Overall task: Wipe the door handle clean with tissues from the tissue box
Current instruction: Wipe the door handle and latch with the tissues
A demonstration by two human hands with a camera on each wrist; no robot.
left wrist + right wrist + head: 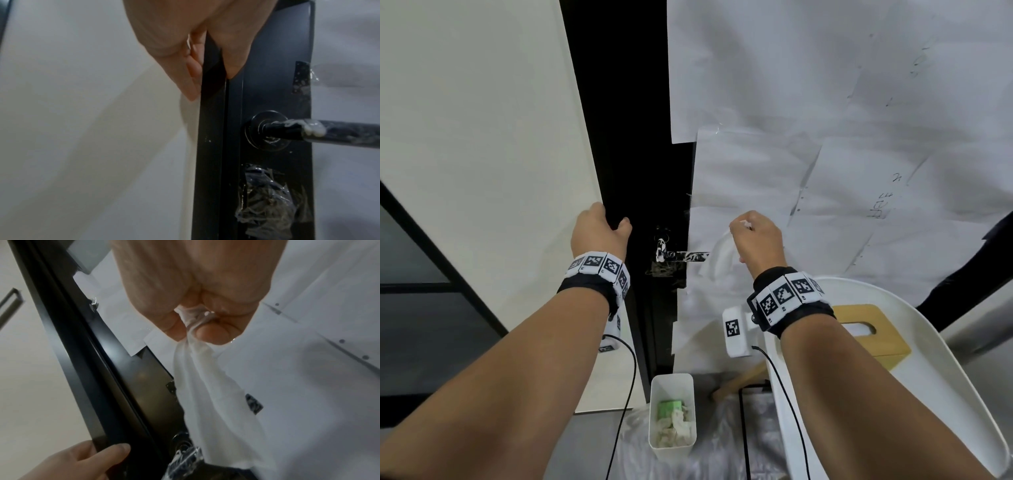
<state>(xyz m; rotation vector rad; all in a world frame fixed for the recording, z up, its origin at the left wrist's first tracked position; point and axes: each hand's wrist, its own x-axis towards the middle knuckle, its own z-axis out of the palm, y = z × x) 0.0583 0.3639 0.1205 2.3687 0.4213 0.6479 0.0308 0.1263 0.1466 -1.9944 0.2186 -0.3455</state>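
The black door handle point(681, 255) sticks out to the right from the black door stile point(640, 171); it is smeared with white, and a white blob sits on the handle point(329, 133) near its base. My left hand point(613, 219) grips the door's edge above the handle, fingers behind and thumb in front, which the left hand point(211, 73) also shows from the wrist. My right hand point(743, 224) pinches a white tissue point(719, 257) that hangs just right of the handle's tip. In the right wrist view the tissue point(216, 394) drapes down from the right hand point(191, 331). The tissue box point(866, 329) with a wooden lid stands lower right.
A white bin point(673, 383) holding crumpled tissues stands on the floor below the handle. The tissue box rests on a white curved seat point(945, 377). White paper sheets point(825, 137) cover the door panel. Crinkled plastic wrap point(265, 203) covers the lock under the handle.
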